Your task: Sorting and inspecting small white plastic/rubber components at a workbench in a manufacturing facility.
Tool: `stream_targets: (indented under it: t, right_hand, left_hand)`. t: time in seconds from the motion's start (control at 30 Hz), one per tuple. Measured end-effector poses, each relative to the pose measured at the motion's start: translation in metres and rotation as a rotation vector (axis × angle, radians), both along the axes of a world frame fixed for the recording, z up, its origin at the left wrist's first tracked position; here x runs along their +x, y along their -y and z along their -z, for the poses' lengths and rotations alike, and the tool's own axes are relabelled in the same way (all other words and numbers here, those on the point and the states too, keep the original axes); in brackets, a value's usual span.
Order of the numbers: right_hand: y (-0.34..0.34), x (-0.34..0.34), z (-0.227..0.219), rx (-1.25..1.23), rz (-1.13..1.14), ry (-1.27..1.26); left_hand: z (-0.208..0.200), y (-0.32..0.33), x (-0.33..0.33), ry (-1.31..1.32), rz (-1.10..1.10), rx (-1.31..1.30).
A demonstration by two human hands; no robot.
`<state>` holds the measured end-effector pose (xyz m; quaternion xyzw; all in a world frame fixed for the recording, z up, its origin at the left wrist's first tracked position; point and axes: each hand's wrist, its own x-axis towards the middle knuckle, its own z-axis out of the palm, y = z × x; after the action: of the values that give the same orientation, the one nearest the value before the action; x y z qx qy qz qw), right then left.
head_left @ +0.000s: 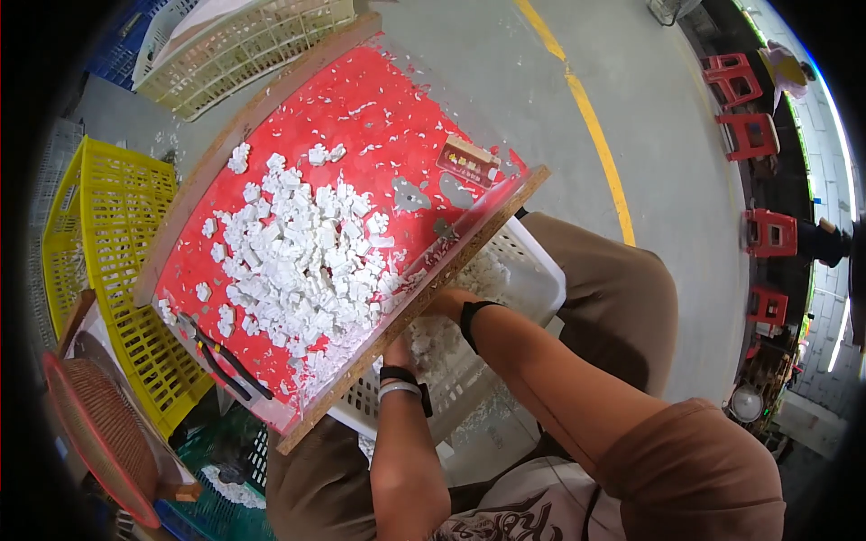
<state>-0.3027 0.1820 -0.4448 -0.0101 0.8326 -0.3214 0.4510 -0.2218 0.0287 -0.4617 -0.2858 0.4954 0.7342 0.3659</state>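
Both my forearms reach beneath the near wooden edge of a tilted red board [379,135]. Only the wrist end of my left hand [398,353] shows, with a dark band and a pale bracelet behind it. My right hand [447,302], with a black band at the wrist, also passes under that edge. The board hides the fingers of both. Below them, in my lap, is a white plastic basket [539,263] with white scraps [437,347] in it. A heap of small white moulded pieces [298,252] covers the board's middle.
Black-handled pliers [225,361] lie at the board's left corner, and a small red-brown box [468,160] near its right edge. Yellow [122,261] and cream [253,54] crates stand left and behind. A straw hat [99,433] is at lower left. Red stools [750,135] line the right.
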Motion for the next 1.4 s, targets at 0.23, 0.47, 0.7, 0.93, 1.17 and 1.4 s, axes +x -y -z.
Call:
stream_targets:
  t: [0.23, 0.47, 0.7, 0.93, 1.17, 1.4]
  right_hand:
    - [-0.022, 0.036, 0.017, -0.207, 0.162, 0.269]
    - [-0.006, 0.016, -0.086, -0.517, 0.735, 0.705]
    - [-0.014, 0.042, -0.118, -0.697, 0.32, 0.038]
    - [-0.005, 0.042, -0.186, -0.661, 0.839, 0.5]
    - [-0.009, 0.053, -0.234, -0.652, 0.814, 0.44]
    - [0.005, 0.05, -0.275, -0.647, 0.69, 0.456]
  left_hand:
    - [-0.039, -0.02, -0.02, 0.392, -0.096, -0.129]
    - [-0.067, -0.016, -0.024, 0.495, -0.195, 0.184]
    - [-0.109, -0.022, -0.027, 0.465, -0.168, 0.189]
    - [-0.176, -0.024, -0.031, 0.372, -0.1, 0.075]
    - [-0.235, -0.029, -0.026, 0.358, -0.097, 0.128]
    - [-0.293, -0.018, -0.023, 0.333, -0.08, 0.014]
